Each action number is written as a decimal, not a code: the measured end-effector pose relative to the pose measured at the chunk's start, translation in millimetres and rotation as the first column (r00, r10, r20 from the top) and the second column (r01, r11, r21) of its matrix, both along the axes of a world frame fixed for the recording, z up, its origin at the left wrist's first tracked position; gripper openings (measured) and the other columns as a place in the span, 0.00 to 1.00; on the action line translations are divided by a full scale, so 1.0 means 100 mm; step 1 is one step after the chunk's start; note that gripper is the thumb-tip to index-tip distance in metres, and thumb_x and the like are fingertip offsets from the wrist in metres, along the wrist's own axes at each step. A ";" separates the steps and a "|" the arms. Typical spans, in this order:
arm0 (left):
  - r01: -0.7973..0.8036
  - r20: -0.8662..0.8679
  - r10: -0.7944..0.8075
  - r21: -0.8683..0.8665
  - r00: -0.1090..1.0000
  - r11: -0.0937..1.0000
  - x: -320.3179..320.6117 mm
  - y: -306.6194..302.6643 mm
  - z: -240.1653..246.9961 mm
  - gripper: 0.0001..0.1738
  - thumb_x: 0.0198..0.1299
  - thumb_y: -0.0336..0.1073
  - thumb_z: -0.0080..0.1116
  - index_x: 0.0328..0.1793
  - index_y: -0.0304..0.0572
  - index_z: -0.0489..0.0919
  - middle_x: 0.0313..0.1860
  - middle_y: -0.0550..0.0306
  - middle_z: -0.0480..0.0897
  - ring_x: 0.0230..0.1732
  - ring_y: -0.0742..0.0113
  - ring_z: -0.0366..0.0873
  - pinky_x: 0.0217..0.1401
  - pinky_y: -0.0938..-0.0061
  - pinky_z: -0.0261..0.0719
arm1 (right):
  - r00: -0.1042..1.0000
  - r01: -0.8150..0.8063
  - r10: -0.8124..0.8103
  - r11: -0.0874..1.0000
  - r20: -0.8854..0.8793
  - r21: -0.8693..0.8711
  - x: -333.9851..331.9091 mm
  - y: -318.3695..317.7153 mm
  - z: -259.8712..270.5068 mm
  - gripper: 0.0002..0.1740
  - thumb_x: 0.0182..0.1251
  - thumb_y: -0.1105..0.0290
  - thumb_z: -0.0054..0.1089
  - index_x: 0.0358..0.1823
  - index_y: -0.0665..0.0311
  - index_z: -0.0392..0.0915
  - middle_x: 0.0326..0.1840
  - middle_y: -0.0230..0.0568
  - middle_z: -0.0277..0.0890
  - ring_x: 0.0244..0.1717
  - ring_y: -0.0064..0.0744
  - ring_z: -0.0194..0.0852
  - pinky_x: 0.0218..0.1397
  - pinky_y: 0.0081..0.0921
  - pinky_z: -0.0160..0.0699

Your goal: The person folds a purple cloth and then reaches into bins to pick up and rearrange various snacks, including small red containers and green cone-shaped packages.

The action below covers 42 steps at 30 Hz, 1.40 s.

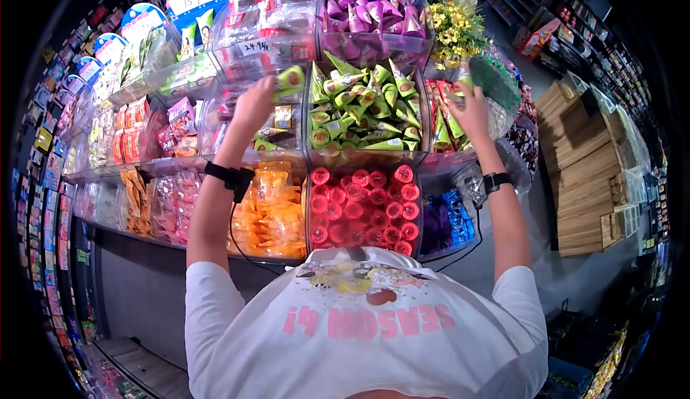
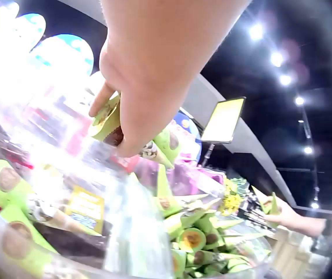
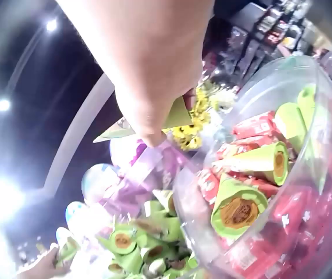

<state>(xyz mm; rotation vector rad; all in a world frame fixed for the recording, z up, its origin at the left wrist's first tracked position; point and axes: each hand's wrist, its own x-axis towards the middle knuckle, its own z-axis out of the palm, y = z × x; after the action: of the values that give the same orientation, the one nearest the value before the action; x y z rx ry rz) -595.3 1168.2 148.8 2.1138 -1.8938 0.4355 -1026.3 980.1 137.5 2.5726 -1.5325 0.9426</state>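
My left hand [image 1: 254, 106] grips a green cone-shaped packet [image 1: 290, 79] over the clear bin left of centre. In the left wrist view green wrapper [image 2: 109, 119] shows between its thumb and fingers. My right hand [image 1: 471, 110] holds another green cone packet [image 1: 464, 76] above the bin of red packets [image 1: 435, 104]; its pointed end [image 3: 111, 132] sticks out past the fingers in the right wrist view. Between the hands, a clear bin is heaped with green cones [image 1: 366, 104]. Several loose green cones [image 3: 238, 209] lie on the red packets, and others [image 2: 17, 192] lie in the left bin.
Purple cones [image 1: 374, 14] fill the bin behind. In front are red-capped tubes [image 1: 363, 208], orange packets [image 1: 269, 208] and blue packets [image 1: 456, 216]. Yellow flowers [image 1: 454, 29] stand at the back right, beside a wooden display stand [image 1: 586, 162]. Clear bin walls divide the goods.
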 end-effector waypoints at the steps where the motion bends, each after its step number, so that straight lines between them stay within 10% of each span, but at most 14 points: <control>1: -0.118 -0.058 0.119 0.028 0.991 0.993 0.17 0.01 -0.09 0.22 0.47 0.29 0.56 0.50 0.39 0.64 0.47 0.44 0.75 0.46 0.48 0.76 0.42 0.60 0.77 | 0.999 0.040 -0.039 0.997 0.019 -0.058 -0.11 -0.14 -0.11 0.28 0.49 0.62 0.64 0.54 0.46 0.68 0.47 0.47 0.65 0.43 0.49 0.72 0.42 0.39 0.74; 5: -0.299 -0.096 0.316 0.156 0.944 0.941 0.55 0.09 -0.38 0.27 0.49 0.37 0.60 0.52 0.38 0.62 0.47 0.44 0.74 0.46 0.46 0.76 0.43 0.57 0.77 | 1.000 0.014 -0.011 0.973 -0.015 0.231 -0.35 -0.33 -0.48 0.31 0.51 0.58 0.65 0.58 0.48 0.65 0.54 0.57 0.62 0.52 0.58 0.67 0.51 0.43 0.70; 8: -0.274 0.019 0.273 0.113 0.962 0.955 1.06 -0.09 -1.02 0.29 0.55 0.44 0.55 0.59 0.38 0.62 0.55 0.43 0.69 0.59 0.44 0.65 0.56 0.57 0.70 | 0.998 0.012 -0.002 0.988 -0.061 0.156 -0.37 -0.59 -0.87 0.36 0.51 0.49 0.63 0.62 0.49 0.63 0.58 0.59 0.57 0.57 0.60 0.60 0.58 0.46 0.63; 11: -0.446 0.025 0.451 -0.096 0.892 0.890 0.43 0.06 -0.54 0.32 0.56 0.46 0.53 0.65 0.43 0.60 0.60 0.43 0.66 0.64 0.45 0.60 0.63 0.55 0.62 | 0.970 0.022 -0.084 0.965 -0.227 -0.262 -0.20 -0.37 -0.51 0.35 0.52 0.54 0.63 0.61 0.54 0.64 0.60 0.55 0.55 0.57 0.57 0.59 0.59 0.43 0.63; 17: 0.154 -0.181 -0.174 -0.117 0.968 0.981 -0.49 -0.19 -0.01 0.47 0.47 0.48 0.64 0.72 0.56 0.52 0.66 0.40 0.57 0.67 0.44 0.54 0.69 0.55 0.54 | 0.917 -0.387 0.387 0.922 -0.096 0.018 0.71 0.11 -0.11 0.43 0.47 0.53 0.66 0.65 0.51 0.57 0.65 0.52 0.52 0.58 0.51 0.63 0.56 0.38 0.69; 21: 0.238 -0.058 -0.240 -0.043 0.969 0.970 -0.97 -0.63 -0.16 0.57 0.35 0.57 0.69 0.72 0.62 0.51 0.69 0.39 0.53 0.69 0.37 0.48 0.67 0.43 0.52 | 0.869 -0.193 0.361 0.877 -0.338 0.439 1.30 0.32 -0.02 0.55 0.40 0.56 0.70 0.70 0.49 0.46 0.69 0.56 0.45 0.59 0.58 0.62 0.57 0.40 0.70; 28: 0.195 -0.060 -0.189 0.114 0.980 0.974 -1.16 -1.10 -0.50 0.35 0.47 0.32 0.57 0.64 0.52 0.60 0.51 0.49 0.68 0.53 0.45 0.68 0.46 0.50 0.73 | 0.824 -0.016 0.230 0.923 -0.518 0.385 1.65 0.16 -0.29 0.51 0.39 0.61 0.68 0.69 0.49 0.51 0.68 0.53 0.47 0.51 0.52 0.72 0.51 0.37 0.75; 31: 0.119 -0.091 -0.098 0.278 0.991 0.953 -1.25 -1.06 -0.35 0.47 0.38 0.52 0.69 0.65 0.54 0.58 0.61 0.46 0.64 0.61 0.43 0.63 0.55 0.37 0.63 | 0.823 0.002 0.259 0.889 -0.506 0.458 1.66 0.05 -0.35 0.52 0.39 0.62 0.66 0.70 0.49 0.49 0.72 0.56 0.39 0.55 0.49 0.70 0.52 0.36 0.74; 35: 0.039 0.087 -0.070 0.314 0.994 0.949 -1.27 -1.06 -0.34 0.41 0.42 0.43 0.66 0.64 0.55 0.59 0.58 0.46 0.69 0.63 0.45 0.62 0.62 0.37 0.53 | 0.864 -0.040 0.265 0.884 -0.429 0.465 1.62 0.01 -0.43 0.51 0.39 0.61 0.67 0.69 0.46 0.51 0.71 0.54 0.40 0.56 0.48 0.69 0.51 0.36 0.75; 42: 0.455 -0.116 -0.440 0.211 0.891 0.865 -1.09 -1.08 -0.30 0.31 0.38 0.36 0.66 0.54 0.53 0.70 0.60 0.52 0.62 0.45 0.48 0.75 0.40 0.61 0.75 | 0.920 -0.242 0.358 0.838 -0.158 0.489 1.31 -0.04 -0.57 0.50 0.36 0.59 0.70 0.67 0.47 0.55 0.69 0.58 0.41 0.57 0.57 0.66 0.58 0.39 0.70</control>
<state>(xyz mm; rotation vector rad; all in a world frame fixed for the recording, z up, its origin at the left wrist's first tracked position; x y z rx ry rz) -704.2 1060.1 118.3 1.6939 -2.4025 0.0413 -895.4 976.2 80.9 3.1832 -1.4454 0.2484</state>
